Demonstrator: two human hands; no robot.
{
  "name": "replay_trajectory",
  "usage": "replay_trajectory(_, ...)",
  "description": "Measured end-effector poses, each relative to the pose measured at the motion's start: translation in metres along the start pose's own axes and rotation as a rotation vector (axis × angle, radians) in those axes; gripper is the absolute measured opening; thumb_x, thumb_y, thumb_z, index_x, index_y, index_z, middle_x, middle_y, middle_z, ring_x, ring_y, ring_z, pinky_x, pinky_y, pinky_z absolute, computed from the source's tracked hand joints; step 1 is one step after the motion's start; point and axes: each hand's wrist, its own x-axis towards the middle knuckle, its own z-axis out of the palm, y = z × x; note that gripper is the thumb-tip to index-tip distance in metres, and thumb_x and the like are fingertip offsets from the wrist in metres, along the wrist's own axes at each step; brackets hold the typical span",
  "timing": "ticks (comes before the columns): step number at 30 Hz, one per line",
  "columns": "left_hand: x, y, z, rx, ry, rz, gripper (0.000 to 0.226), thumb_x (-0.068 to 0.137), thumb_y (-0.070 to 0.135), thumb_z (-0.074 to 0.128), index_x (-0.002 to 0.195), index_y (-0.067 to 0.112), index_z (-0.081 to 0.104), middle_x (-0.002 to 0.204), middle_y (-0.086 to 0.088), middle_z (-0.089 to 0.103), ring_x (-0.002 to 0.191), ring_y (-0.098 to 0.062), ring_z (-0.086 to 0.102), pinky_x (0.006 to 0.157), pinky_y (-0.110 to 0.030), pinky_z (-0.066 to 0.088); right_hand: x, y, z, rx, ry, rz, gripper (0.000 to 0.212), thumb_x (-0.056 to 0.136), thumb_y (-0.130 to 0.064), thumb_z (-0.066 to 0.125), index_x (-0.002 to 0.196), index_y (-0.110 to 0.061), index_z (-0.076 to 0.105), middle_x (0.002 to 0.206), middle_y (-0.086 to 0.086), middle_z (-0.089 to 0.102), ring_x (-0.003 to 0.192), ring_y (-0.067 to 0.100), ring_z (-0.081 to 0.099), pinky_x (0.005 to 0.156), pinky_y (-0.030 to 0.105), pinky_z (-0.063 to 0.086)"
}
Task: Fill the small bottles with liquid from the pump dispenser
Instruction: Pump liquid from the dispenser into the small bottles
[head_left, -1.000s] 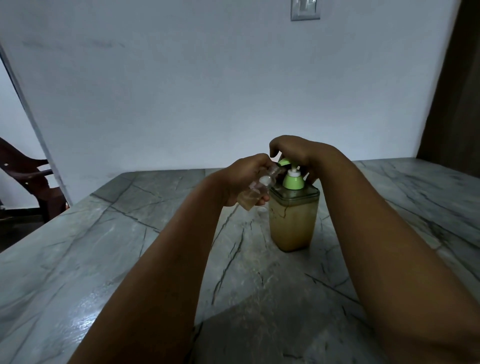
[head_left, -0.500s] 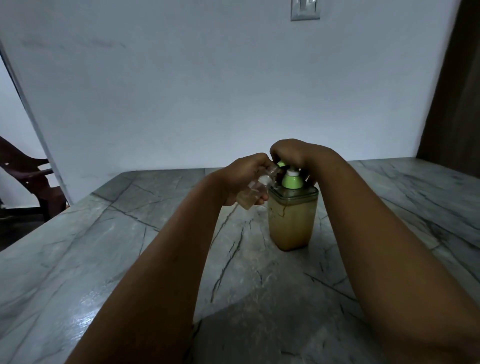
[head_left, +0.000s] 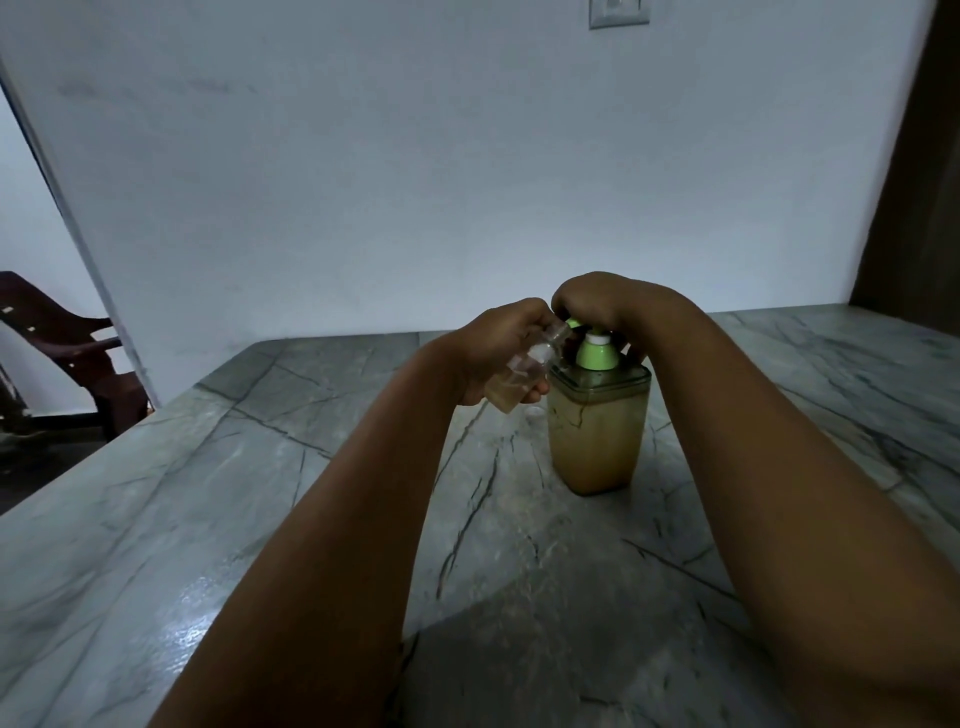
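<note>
The left hand (head_left: 501, 348) is gripping a small bottle (head_left: 524, 375), tilting its mouth to the green spout. The right hand (head_left: 597, 304) is curling over the pump head of the dispenser (head_left: 597, 431), which is standing on the surface (head_left: 260, 519). The bottle is holding some amber liquid, so filling appears partway done; the dispenser is mostly full.

I see a grey marble table (head_left: 260, 519) with dark veins running across it. Standing upright on it is one pump dispenser (head_left: 597, 431), square-sided and nearly full of cloudy tan liquid.
</note>
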Motion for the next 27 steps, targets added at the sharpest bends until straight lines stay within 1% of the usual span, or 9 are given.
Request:
replay_trajectory(6,0.0021,0.0002,-0.0004,-0.004,-0.018,0.004,0.032,0.094,0.031,0.04,0.101,0.006,0.06,0.058,-0.007,0.058,0.052,-0.02,0.056,0.049,-0.023,0.047,-0.0015,0.0014,-0.0073,0.148,0.034,0.03,0.029,0.095,-0.011,0.035,0.066,-0.008,0.034,0.068,0.008,0.037,0.057,0.022,0.035,0.058,0.026,0.035)
replay_trajectory(10,0.0017,0.0001,0.0001,-0.008,-0.025,0.004,0.031,0.095,0.03,0.039,0.098,0.006,0.059,0.057,-0.007,0.058,0.051,-0.019,0.055,0.047,-0.022,0.047,-0.0011,-0.0001,-0.004,0.191,0.02,0.055,0.036,0.092,0.004,0.032,0.059,-0.009,0.027,0.062,0.007,0.029,0.052,0.02,0.026,0.053,0.024,0.03)
replay_trajectory(13,0.0013,0.0006,0.0004,-0.007,-0.031,0.001,0.03,0.095,0.03,0.039,0.095,0.007,0.059,0.054,-0.005,0.059,0.049,-0.018,0.055,0.046,-0.022,0.047,0.0013,0.0025,-0.0034,0.08,0.021,0.03,0.03,0.092,-0.004,0.034,0.062,-0.006,0.035,0.065,0.01,0.038,0.056,0.023,0.035,0.056,0.025,0.036)
replay_trajectory(16,0.002,0.0004,0.0002,-0.007,-0.016,0.004,0.029,0.094,0.03,0.041,0.091,0.008,0.059,0.059,-0.008,0.058,0.05,-0.02,0.055,0.046,-0.022,0.047,0.0013,0.0022,-0.0021,0.053,-0.008,0.026,0.025,0.093,-0.007,0.034,0.071,-0.003,0.045,0.073,0.014,0.046,0.063,0.025,0.042,0.057,0.026,0.038)
replay_trajectory(19,0.0031,-0.0007,0.0003,-0.01,-0.019,0.012,0.028,0.094,0.029,0.04,0.095,0.007,0.058,0.057,-0.006,0.058,0.051,-0.02,0.055,0.047,-0.023,0.047,-0.0005,0.0009,-0.0034,0.078,-0.012,0.026,0.019,0.094,-0.008,0.033,0.079,-0.003,0.043,0.074,0.014,0.044,0.063,0.025,0.04,0.059,0.028,0.038)
replay_trajectory(21,0.003,-0.0005,-0.0001,-0.006,-0.024,0.005,0.029,0.095,0.03,0.04,0.097,0.007,0.058,0.056,-0.006,0.058,0.051,-0.019,0.055,0.047,-0.023,0.047,-0.0006,0.002,-0.0064,0.11,-0.005,0.019,0.022,0.096,-0.014,0.034,0.077,-0.006,0.041,0.072,0.011,0.043,0.061,0.024,0.04,0.063,0.031,0.039)
replay_trajectory(23,0.0024,-0.0001,-0.0005,-0.002,-0.025,-0.002,0.03,0.095,0.031,0.04,0.094,0.007,0.058,0.056,-0.007,0.057,0.05,-0.019,0.055,0.047,-0.022,0.047,-0.0015,0.0015,-0.007,0.126,-0.008,0.02,0.021,0.096,-0.018,0.034,0.081,-0.008,0.042,0.072,0.01,0.043,0.06,0.023,0.04,0.062,0.029,0.039)
replay_trajectory(25,0.0025,-0.0002,-0.0006,0.006,-0.014,-0.003,0.03,0.094,0.031,0.04,0.091,0.007,0.058,0.057,-0.008,0.058,0.049,-0.019,0.056,0.047,-0.022,0.047,-0.0026,-0.0003,-0.0055,0.11,-0.018,0.024,0.014,0.095,-0.015,0.034,0.09,-0.004,0.042,0.071,0.011,0.043,0.06,0.023,0.039,0.06,0.028,0.037)
replay_trajectory(27,0.0031,-0.0007,-0.0006,0.009,-0.004,-0.001,0.03,0.093,0.031,0.042,0.091,0.006,0.058,0.06,-0.01,0.057,0.05,-0.019,0.056,0.047,-0.023,0.047,-0.003,-0.0006,-0.0042,0.082,-0.017,0.019,0.014,0.094,-0.011,0.034,0.087,-0.003,0.044,0.07,0.011,0.044,0.059,0.023,0.04,0.059,0.028,0.037)
